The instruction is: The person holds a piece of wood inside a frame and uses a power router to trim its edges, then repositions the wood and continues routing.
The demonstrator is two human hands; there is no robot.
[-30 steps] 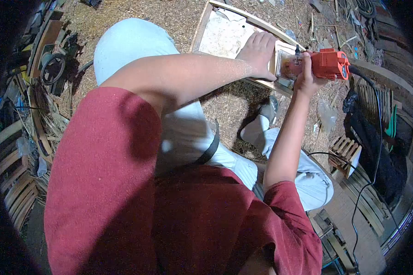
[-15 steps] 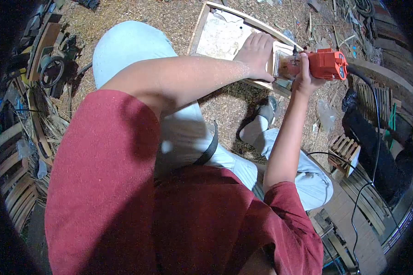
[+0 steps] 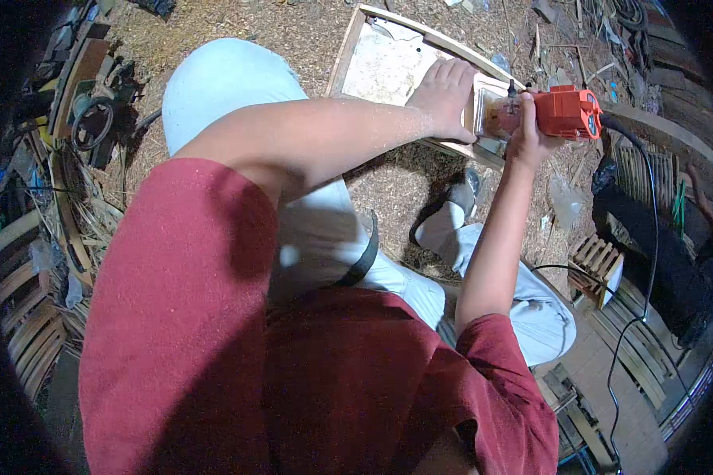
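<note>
While the left hand (image 3: 445, 93) lies open and flat on one corner of the wooden frame (image 3: 345, 55), the right hand (image 3: 528, 131) is clenched round the orange power tool (image 3: 562, 112), whose base rests on that same corner, just beside the left fingertips. The shavings thick on the floor (image 3: 396, 186) suggest much cutting is done, though which rails remain unworked I cannot tell. The frame holds only a pale panel (image 3: 384, 67), and whether the slatted crate (image 3: 598, 265) well to the right holds anything is hidden.

Your right hand (image 3: 528, 131) grips the orange router (image 3: 558, 112), base pressed on the wooden frame (image 3: 420, 36). Your left hand (image 3: 445, 96) lies flat on the frame, just beside the grip. Black cord (image 3: 650, 237) trails behind it.
</note>
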